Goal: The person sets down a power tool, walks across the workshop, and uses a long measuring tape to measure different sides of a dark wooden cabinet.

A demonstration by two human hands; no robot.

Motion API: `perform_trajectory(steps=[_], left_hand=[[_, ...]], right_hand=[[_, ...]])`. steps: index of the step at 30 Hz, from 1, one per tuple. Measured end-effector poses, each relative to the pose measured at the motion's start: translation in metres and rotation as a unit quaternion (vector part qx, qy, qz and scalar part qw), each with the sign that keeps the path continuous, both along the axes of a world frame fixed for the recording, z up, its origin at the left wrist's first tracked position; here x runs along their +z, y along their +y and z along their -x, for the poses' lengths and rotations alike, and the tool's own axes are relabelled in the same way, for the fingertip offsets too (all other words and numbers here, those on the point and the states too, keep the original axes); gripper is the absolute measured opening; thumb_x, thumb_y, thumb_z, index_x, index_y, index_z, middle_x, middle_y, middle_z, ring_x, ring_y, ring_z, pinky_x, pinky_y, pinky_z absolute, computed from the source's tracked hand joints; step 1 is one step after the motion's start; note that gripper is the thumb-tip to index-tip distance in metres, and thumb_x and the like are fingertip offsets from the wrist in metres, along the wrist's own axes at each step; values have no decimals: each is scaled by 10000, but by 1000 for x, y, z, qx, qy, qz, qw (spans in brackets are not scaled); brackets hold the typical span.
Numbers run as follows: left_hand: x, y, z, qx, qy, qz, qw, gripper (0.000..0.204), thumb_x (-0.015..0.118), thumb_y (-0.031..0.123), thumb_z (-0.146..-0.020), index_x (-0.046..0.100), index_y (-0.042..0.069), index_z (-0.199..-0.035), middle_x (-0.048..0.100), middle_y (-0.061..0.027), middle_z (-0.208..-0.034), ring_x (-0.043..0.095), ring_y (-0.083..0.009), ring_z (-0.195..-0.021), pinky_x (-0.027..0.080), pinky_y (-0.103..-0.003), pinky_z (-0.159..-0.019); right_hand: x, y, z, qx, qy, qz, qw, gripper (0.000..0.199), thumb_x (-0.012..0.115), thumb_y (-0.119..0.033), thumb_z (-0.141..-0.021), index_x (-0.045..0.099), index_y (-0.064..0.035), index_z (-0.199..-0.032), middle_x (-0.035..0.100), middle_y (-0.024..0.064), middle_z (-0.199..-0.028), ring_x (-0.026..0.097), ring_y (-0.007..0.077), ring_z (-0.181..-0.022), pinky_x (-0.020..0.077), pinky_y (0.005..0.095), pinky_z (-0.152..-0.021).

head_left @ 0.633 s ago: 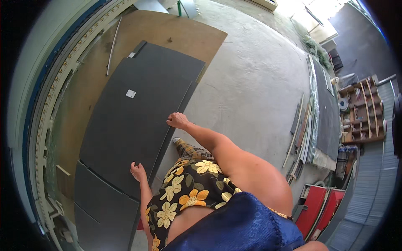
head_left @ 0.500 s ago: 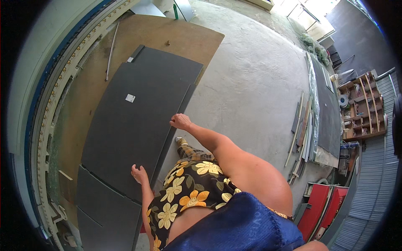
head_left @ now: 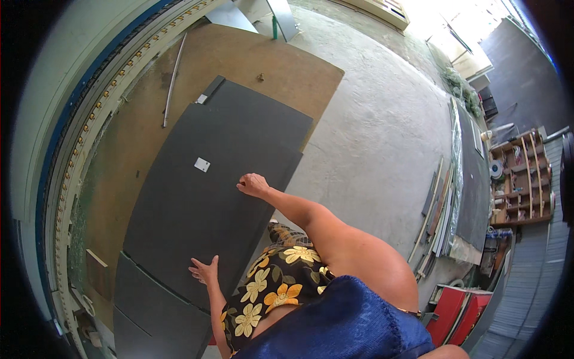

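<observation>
Several large dark grey sheets (head_left: 179,209) lie flat on a brown tabletop in front of me. My right hand (head_left: 253,185) is over the biggest sheet, inward from its right edge. Its fingers are curled together, and whatever may be in them is hidden. Closer to me, my left hand (head_left: 205,270) is over the same sheet with fingers spread and nothing in them. Whether either hand touches the surface I cannot tell. A small white label (head_left: 202,164) sits on the sheet beyond my right hand.
The brown tabletop (head_left: 287,72) extends past the sheets, carrying a thin metal rod (head_left: 174,81). A long machine rail (head_left: 89,113) runs along the left. On the right are loose strips (head_left: 431,215), a leaning dark panel (head_left: 472,191), a wooden compartment rack (head_left: 523,179) and red boxes (head_left: 454,311).
My right hand has moved from the sheet's right edge inward over its surface. My left fingers have spread wider. The whole view has shifted, so the table sits lower and further right.
</observation>
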State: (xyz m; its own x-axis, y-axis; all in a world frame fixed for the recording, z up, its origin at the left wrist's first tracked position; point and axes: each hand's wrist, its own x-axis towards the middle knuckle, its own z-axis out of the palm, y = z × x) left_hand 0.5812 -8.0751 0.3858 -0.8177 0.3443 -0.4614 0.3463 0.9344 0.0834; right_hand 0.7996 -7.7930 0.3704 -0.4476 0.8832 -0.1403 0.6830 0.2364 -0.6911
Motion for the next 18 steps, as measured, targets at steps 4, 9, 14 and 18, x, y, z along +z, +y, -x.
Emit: perform_trajectory(steps=[4,9,14,18], left_hand=[[2,25,3,60,-52,68,995,1148,743,533,-638,12,182,-1450,-37,-249,-1474,64,-447,-1352,257,-560,-1035],[2,44,3,105,-76,75,989,1261,766,551,-599,-85,149,-1438,-87,-292,-1452,2,-477,-1344,241,-585,-1032],[-12,46,3,113,-77,79,987,1351,795,551,-552,-152,132,-1419,-145,-328,-1422,-63,-519,-1319,235,-614,-1018],[-2,46,4,123,-88,69,986,1381,818,530,-531,-178,160,-1413,-184,-319,-1416,-90,-528,-1311,223,-630,-1011]], right_hand=[[0,46,36,23,2,0,1000,265,582,-280,-783,618,-23,-727,616,146,-682,603,338,-672,477,427,-613],[1,102,88,27,53,-15,998,287,577,-283,-793,597,-18,-684,603,152,-650,597,345,-641,467,428,-566],[9,156,154,77,89,-49,992,293,582,-269,-792,577,-9,-657,585,159,-621,592,340,-604,459,419,-535],[13,181,215,100,120,-84,984,291,596,-292,-786,575,-40,-643,578,159,-630,583,359,-612,460,436,-539]])
